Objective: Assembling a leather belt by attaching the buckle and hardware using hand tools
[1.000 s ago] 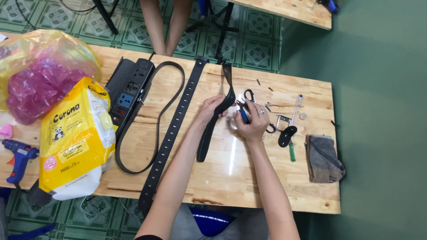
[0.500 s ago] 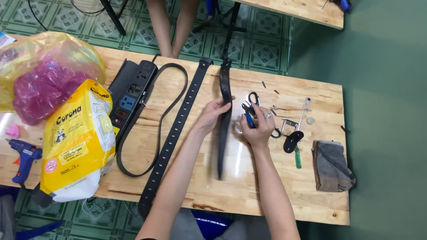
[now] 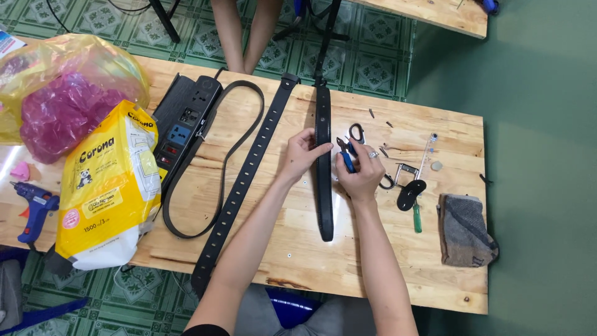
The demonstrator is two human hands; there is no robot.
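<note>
**Strap now laid straight along the bench, both hands on it**

Left end of the wooden table point(image 3: 385, 274): a blue glue gun point(image 3: 32, 208), a yellow bag of pink material point(image 3: 59, 99) and a yellow-and-white packet point(image 3: 106, 186) crowd this side and reach the near edge. Next to them lies a black power strip point(image 3: 183, 127), with a thin looped strap point(image 3: 211, 174) curling round it, then a long punched strap point(image 3: 245, 180) running diagonally and overhanging the near edge.

Centre: the black strap point(image 3: 324, 186) in hand. One second ago it sagged in a bend; half a second ago it was tilted; it now lies flat and nearly square to the table, its far end over the far edge. The work has moved from positioning to steadying. The left hand point(image 3: 301, 155) pinches the strap's left edge, fingers curled. The right hand point(image 3: 359, 171) is closed round blue-handled pliers point(image 3: 345, 154), just beside the strap's right edge.

Right: scissors point(image 3: 356, 132), a metal buckle point(image 3: 404, 171), a green-handled tool point(image 3: 416, 214) and small offcuts lie near the right hand; a grey cloth point(image 3: 463, 230) sits near the right edge. Bare board shows nearest the person.
</note>
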